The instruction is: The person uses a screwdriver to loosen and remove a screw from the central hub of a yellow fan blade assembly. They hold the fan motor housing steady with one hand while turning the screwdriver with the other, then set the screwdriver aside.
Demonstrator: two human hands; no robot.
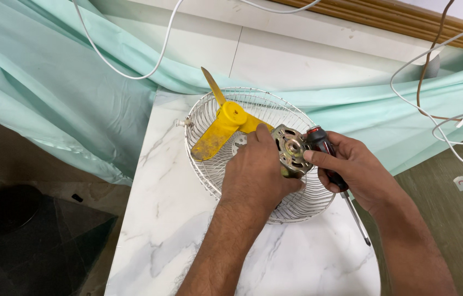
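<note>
The left hand [256, 175] clamps the fan motor [290, 151] over the wire guard [209, 175] for support, while the right hand [352, 170] steadies it, its grip closed on a screwdriver [330, 164] kept ready

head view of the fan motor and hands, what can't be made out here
- Fan motor: its lower and left parts are covered by the left hand.
- Screwdriver: the middle of the handle is hidden in the right hand.
- Yellow fan blade: the blade on the right disappears behind the motor and left hand.
- Wire guard: its near middle is blocked by both hands.
- White cables: cut off by the right and top edges.
</note>
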